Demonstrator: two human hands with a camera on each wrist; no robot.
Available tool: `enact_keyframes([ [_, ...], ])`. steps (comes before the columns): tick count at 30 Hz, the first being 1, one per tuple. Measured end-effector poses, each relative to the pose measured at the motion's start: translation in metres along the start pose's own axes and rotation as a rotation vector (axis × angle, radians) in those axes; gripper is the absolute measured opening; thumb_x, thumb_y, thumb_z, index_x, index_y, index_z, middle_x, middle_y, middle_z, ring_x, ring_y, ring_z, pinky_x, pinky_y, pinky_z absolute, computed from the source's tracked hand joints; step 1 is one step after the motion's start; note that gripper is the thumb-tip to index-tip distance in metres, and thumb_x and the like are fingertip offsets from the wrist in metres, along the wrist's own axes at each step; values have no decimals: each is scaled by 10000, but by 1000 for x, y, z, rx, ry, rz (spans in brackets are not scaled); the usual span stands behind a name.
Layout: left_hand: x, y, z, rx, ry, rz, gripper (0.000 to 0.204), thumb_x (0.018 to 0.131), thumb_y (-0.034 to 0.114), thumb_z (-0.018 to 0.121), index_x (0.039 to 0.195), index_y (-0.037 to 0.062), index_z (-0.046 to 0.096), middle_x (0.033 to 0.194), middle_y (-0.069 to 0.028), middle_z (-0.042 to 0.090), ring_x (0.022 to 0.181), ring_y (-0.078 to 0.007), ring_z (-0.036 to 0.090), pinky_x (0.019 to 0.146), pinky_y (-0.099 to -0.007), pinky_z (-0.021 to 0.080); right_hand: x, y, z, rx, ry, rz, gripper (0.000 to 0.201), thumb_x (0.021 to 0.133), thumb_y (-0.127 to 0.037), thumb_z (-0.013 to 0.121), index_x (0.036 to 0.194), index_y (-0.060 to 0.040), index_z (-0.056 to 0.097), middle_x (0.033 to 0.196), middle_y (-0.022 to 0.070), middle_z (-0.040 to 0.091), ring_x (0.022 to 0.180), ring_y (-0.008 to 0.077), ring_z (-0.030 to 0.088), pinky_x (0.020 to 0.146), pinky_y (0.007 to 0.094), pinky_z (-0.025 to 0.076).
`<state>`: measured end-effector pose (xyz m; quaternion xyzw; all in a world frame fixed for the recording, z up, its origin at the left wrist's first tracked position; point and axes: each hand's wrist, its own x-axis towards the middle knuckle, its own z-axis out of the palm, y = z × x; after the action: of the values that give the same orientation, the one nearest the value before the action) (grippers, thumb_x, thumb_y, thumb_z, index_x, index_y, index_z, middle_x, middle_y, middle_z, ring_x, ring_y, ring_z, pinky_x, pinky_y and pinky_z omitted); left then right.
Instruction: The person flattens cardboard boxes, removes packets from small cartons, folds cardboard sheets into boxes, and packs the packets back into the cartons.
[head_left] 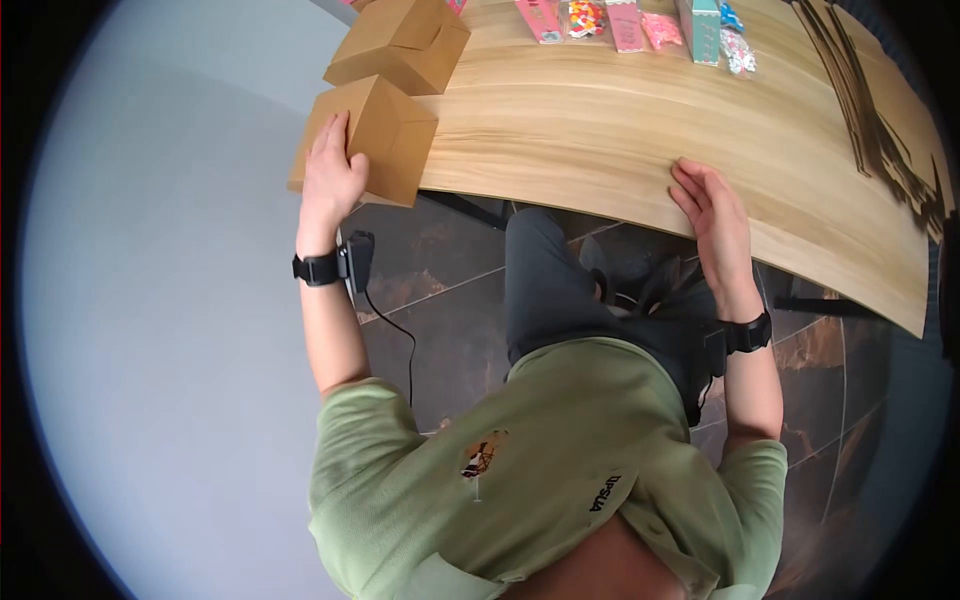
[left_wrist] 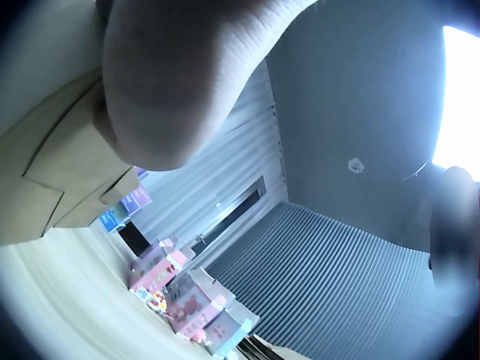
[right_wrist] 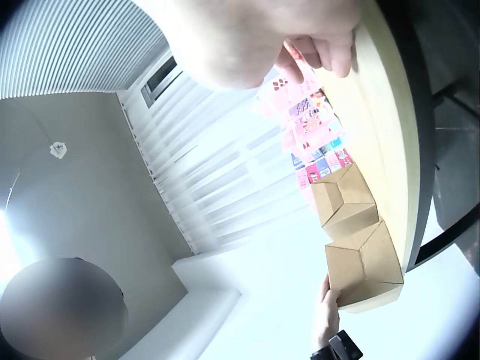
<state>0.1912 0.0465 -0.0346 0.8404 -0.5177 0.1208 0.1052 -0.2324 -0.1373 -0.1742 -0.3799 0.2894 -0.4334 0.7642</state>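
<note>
Blue-grey wall is met first on the left, and straight after it the left end of the wooden desk is reached. Right at the near left corner a brown front box is set, and across it the left hand is laid! Its fingers are stretched nearly straight against the cardboard, the thumb held apart, nothing gripped. At that wrist a black strap is worn, with a small device attached. Just behind, along the left edge, the brown rear box is lined up.

Across toward the far edge now: a first pink carton is passed, then a bag of multicoloured pieces, a second pink carton, a bag of pink pieces and a teal carton, with a blue bag and a white bag placed just to its right.

Down at the near edge, right of the middle, the right hand is held with fingers loosely bent, nothing gripped; whether the wood is touched cannot be told. Along the right edge, flat cardboard is stacked in sheets, reaching toward the near right corner.
</note>
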Motion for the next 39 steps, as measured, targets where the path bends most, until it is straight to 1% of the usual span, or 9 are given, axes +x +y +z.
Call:
enact_keyframes([
  [3,21,-7,0,-27,-37,-50,658,849,197,508,1481,33,423,1529,-247,403,1438,-384,359,1172,-490,311,-2,1,-1,15,6,-14,336,1067,-226,493,1250,35,599,1289,127,614,1253,212,564,1080,356,470],
  [6,54,-21,15,-119,-39,-50,701,891,350,557,1524,106,381,1567,-234,345,1444,-417,337,1162,-599,276,-3,1,-2,1,-4,-37,302,1062,-194,500,1236,27,610,1293,119,613,1259,211,563,1085,351,468],
  [12,111,48,13,246,-107,-362,871,867,713,522,1581,278,278,1649,-183,175,1446,-514,271,1034,-825,210,-5,0,-8,8,-57,-45,248,1046,-129,517,1223,8,624,1283,109,623,1251,211,575,1069,355,484],
  [16,157,8,67,188,-132,-358,820,896,698,476,1568,260,305,1606,-205,287,1429,-523,300,1016,-813,261,-12,-11,-22,4,-38,-36,240,1044,-134,521,1188,13,643,1214,116,661,1189,216,619,996,361,535],
  [21,142,26,60,348,-24,-308,663,961,595,480,1514,240,390,1475,-188,481,1287,-495,496,956,-695,437,-18,-112,-80,-782,375,-367,231,1004,-168,576,1147,-22,684,975,32,708,958,93,658,825,251,524],
  [25,147,27,71,377,96,-218,575,968,509,543,1459,229,443,1424,-135,531,1150,-483,590,879,-641,503,27,-207,-137,-1382,787,-899,288,905,-217,625,1119,-43,707,929,123,736,794,257,700,805,346,548],
  [29,156,17,82,409,132,-177,524,958,450,591,1402,193,485,1357,-114,586,1097,-465,623,825,-599,538,58,-275,-195,-1747,1243,-472,512,863,-377,641,1268,-64,629,1224,224,653,1158,413,576,982,514,461],
  [33,148,42,71,466,143,-230,509,931,421,642,1352,162,521,1234,-107,652,1035,-428,660,790,-524,569,74,-296,-208,-1845,1264,47,660,831,-511,678,1338,-103,566,1335,208,602,1273,445,495,1034,526,412],
  [39,148,35,80,519,273,-134,465,886,394,699,1257,135,591,1107,-108,692,881,-373,704,760,-436,581,73,-303,-205,-1700,1263,-19,675,812,-456,733,1356,-105,544,1296,183,639,1283,417,509,1026,484,434],
])
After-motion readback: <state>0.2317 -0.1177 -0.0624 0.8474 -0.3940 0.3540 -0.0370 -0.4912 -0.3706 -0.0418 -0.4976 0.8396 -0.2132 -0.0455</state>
